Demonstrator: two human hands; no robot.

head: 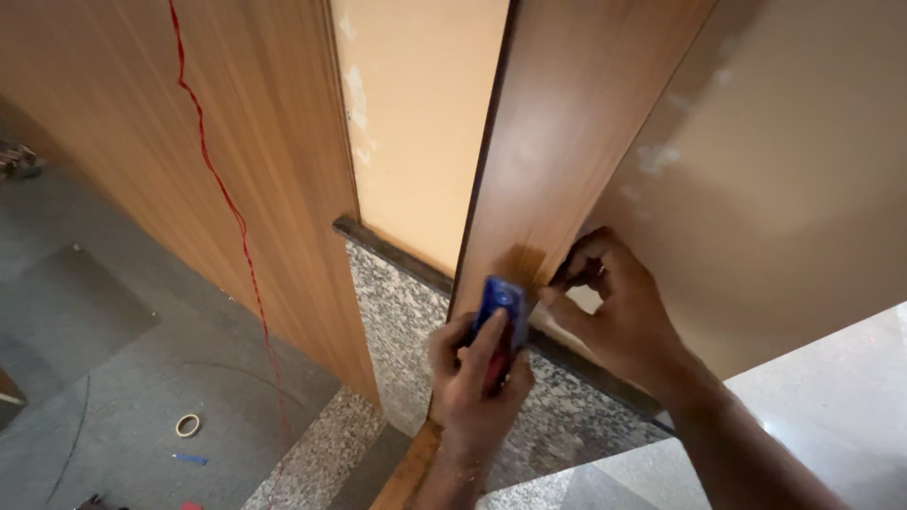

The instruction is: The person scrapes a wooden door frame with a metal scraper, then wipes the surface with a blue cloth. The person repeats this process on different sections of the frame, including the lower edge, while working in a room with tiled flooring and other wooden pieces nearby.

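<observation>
Gripped in the left hand (pixel 470 373), a blue tool (pixel 501 316) with a red lower part stands nearly upright, fingers wrapped around its body and its blue head pressed against the face of the wooden board (pixel 557 142). What kind of tool it is cannot be told. Just to its right, the right hand (pixel 614 312) pinches the board's right edge, thumb and fingertips closed on it at the same height as the tool's head, so the two hands nearly touch. The board's long axis runs up from the hands and leans slightly to the right, its lower end passing down behind the left wrist. Behind it stands a peach-coloured wall (pixel 416 113) with a dark trim strip (pixel 392 250) over a speckled granite skirting (pixel 402 331). Left of that leans a wide wood-grain panel (pixel 189 142) with a red string (pixel 231 212) hanging down its face. Well apart on the grey floor (pixel 104 359), toward the lower left corner, lie a roll of tape (pixel 188 425) and a small blue stick (pixel 190 459); no containers show.
</observation>
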